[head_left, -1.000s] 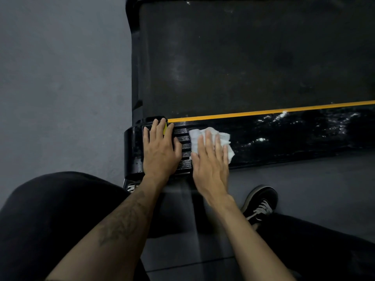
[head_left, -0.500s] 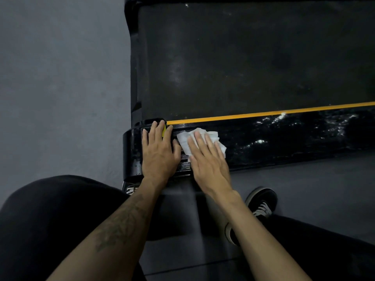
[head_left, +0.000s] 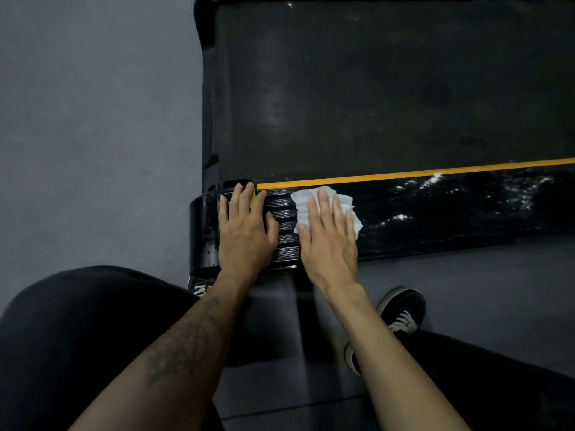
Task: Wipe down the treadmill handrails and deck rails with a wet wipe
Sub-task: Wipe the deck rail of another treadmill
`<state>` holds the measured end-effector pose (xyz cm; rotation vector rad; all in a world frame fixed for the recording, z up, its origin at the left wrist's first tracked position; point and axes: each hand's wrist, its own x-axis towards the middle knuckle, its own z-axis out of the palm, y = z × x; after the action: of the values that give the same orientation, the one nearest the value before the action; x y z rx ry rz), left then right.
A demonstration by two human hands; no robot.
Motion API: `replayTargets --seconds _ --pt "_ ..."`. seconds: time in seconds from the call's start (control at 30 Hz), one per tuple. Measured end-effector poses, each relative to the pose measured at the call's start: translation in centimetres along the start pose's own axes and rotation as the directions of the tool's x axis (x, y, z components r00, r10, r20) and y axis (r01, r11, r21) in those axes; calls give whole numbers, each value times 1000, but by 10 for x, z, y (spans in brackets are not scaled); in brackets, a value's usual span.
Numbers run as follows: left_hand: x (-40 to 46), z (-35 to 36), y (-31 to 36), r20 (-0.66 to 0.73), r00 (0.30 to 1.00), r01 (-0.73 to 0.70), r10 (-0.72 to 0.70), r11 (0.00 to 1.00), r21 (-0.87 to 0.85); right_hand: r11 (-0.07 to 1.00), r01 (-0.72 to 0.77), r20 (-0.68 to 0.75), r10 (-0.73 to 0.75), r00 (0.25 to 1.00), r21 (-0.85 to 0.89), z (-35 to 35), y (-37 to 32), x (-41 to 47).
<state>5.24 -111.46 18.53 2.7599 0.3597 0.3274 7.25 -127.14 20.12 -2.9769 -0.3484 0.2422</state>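
Seen from above, a dark grey matte floor (head_left: 93, 135) surrounds the rear end of a black treadmill. Its wide running belt (head_left: 389, 88) is dull, finely textured and dusted with pale scuffs. Along the belt's near edge runs a thin yellow stripe (head_left: 420, 172), and below it lies the glossy black deck rail (head_left: 466, 209), wet and glinting with small highlights. The rail's left end is ribbed with raised grooves and finishes in a rounded black end cap (head_left: 203, 231). The left hand (head_left: 245, 228) rests flat on the ribbed section, fingers straight and slightly spread. The right hand (head_left: 329, 241) lies just beside it, fingers straight and close together, pressing a crumpled white wet wipe (head_left: 342, 203) against the rail. Two bare forearms reach in from below, above black trousers. A black sneaker (head_left: 401, 309) with white laces stands on the floor. No writing can be read.
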Motion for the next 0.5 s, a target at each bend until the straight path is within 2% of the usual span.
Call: replayTargets --seconds 0.07,0.17,0.23,0.4,0.43,0.5 --pt "0 0 1 0 1000 1 -1 1000 0 1000 -15 -23 15 1000 -3 3 -17 -2" --pt "0 1 0 -4 1000 4 -4 1000 0 986 164 8 -164 986 28 1 -21 -1" --pt "0 1 -1 -6 1000 -1 1 1000 5 977 214 36 -214 976 20 -2 -6 3" --pt "1 4 -2 -17 1000 -5 5 1000 22 998 -47 -11 48 999 40 -4 -2 7" --pt "1 4 -2 -17 1000 -5 5 1000 21 998 -42 -11 42 999 44 -3 -11 7" --pt "1 4 -2 -22 1000 -3 3 1000 14 996 73 9 -73 997 60 -1 -22 8"
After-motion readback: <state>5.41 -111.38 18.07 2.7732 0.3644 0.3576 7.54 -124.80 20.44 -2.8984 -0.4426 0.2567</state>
